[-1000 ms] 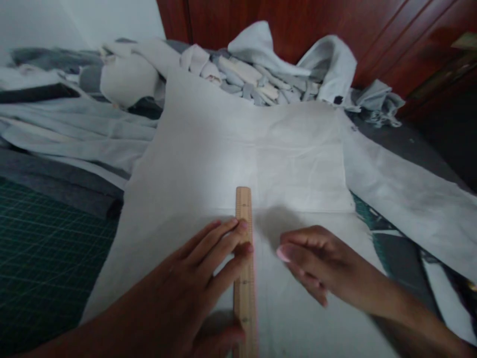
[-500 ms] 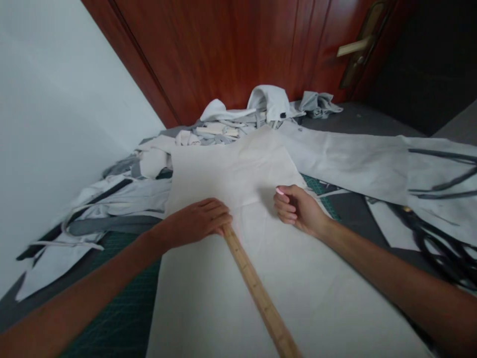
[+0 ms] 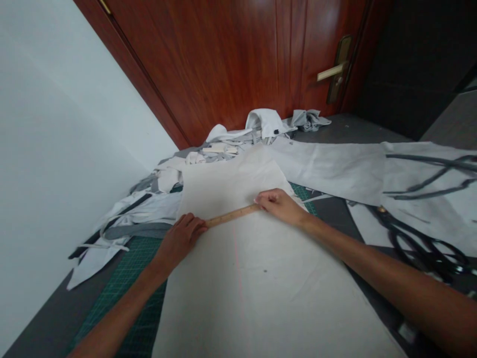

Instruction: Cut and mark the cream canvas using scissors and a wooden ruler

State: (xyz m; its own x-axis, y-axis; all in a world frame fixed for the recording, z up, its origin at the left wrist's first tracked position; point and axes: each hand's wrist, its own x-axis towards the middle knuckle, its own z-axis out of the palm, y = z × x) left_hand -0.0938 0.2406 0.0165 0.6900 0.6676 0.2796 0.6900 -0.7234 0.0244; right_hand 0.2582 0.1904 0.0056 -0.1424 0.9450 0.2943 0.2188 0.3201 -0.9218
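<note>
A wooden ruler (image 3: 233, 216) lies across a large sheet of off-white fabric (image 3: 238, 288), tilted slightly upward to the right. My left hand (image 3: 181, 239) holds its left end with the fingers bent over it. My right hand (image 3: 279, 206) covers its right end, fingertips pressing on it. A thin, faint red line (image 3: 238, 283) runs down the fabric below the ruler. The part of the ruler under each hand is hidden.
A green cutting mat (image 3: 126, 278) shows left of the sheet. Black-handled scissors (image 3: 421, 248) lie at the right on a pale fabric length (image 3: 335, 169). Fabric scraps (image 3: 231, 144) are heaped against a reddish wooden door (image 3: 223, 59); a white wall (image 3: 55, 149) stands left.
The ruler has swung from running toward me to lying crosswise on the fabric. My right hand has moved onto its right end. The view has turned slightly and tilted.
</note>
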